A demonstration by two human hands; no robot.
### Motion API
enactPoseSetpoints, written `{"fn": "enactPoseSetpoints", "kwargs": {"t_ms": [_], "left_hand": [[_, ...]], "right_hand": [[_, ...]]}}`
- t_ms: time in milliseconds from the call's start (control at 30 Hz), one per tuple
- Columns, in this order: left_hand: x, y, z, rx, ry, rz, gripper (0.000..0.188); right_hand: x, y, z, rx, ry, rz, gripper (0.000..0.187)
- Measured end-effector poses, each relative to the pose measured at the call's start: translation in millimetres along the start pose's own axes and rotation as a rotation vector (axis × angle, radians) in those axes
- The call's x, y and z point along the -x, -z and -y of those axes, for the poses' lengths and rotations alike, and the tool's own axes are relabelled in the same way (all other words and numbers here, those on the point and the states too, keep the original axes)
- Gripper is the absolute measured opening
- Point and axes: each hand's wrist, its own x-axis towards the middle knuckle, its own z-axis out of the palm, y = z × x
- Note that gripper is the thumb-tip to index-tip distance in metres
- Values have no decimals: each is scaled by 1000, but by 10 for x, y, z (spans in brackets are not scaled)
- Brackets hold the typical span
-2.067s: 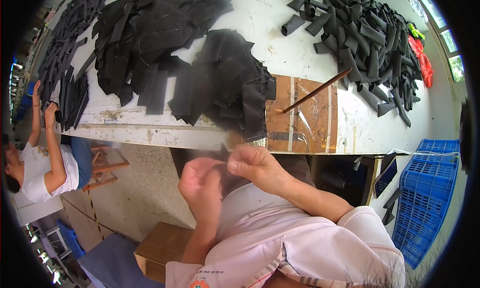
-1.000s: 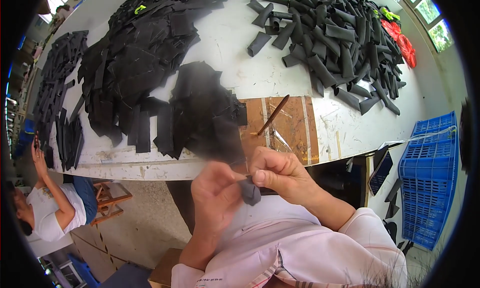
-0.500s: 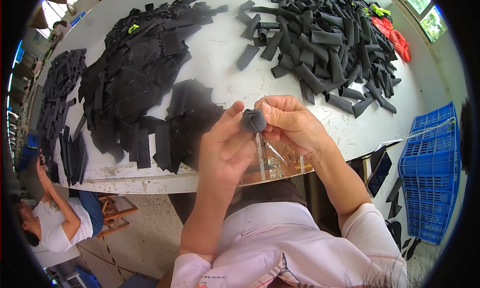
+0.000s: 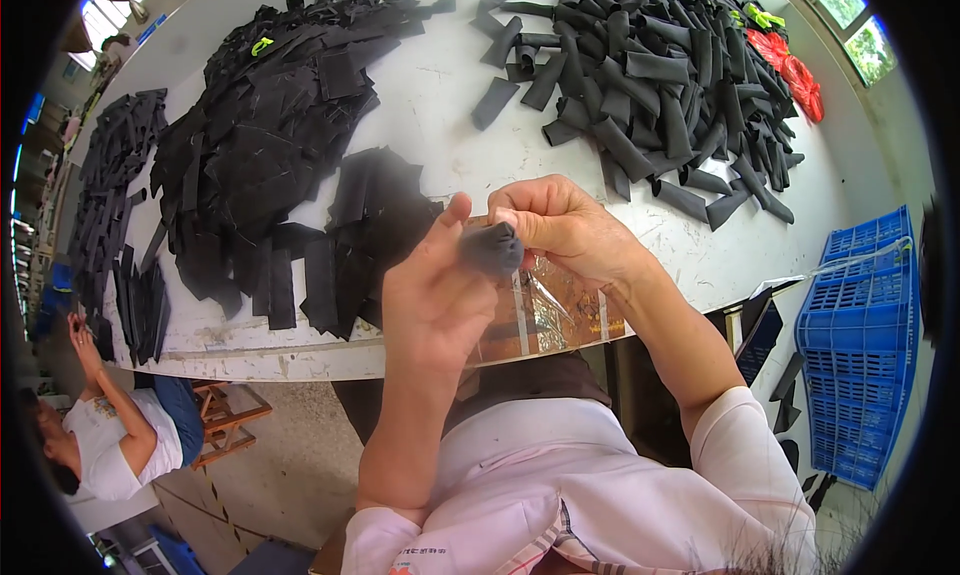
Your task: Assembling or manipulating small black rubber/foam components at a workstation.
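Note:
A dark grey fabric tube [image 4: 491, 248] is held between my two hands above the table's near edge, its folded end facing up and slightly blurred. My left hand [image 4: 436, 293] cups it from the left, thumb raised along its side and fingers curled around it. On the other side, my right hand [image 4: 567, 230] pinches the tube's rim between thumb and fingers. Just left of my left hand lies a pile of flat black fabric pieces [image 4: 378, 207]. Beneath both hands, a brown sheet with clear tape strips [image 4: 560, 315] covers part of the table.
Rolled dark tubes [image 4: 640, 85] heap up at the far right of the white table [image 4: 440, 85], near a red plastic bag [image 4: 797, 83]. A large heap of flat black pieces [image 4: 250, 155] spreads at left. Blue crates [image 4: 860, 345] stand right; another person [image 4: 130, 425] sits left.
The tube has shifted slightly left in my hands and its end has turned. My left hand has moved a little left; my right hand has shifted slightly upward and to the left.

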Motion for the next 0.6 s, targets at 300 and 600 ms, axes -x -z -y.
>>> {"fn": "enactPoseSetpoints", "kwargs": {"t_ms": [300,600], "left_hand": [[51,167,171,-149,-45,190,26],[102,-104,369,-928,-540,7,24]], "right_hand": [[23,41,-74,-69,-33,-18,22],[-44,154,-156,-7,-4,20,23]]}}
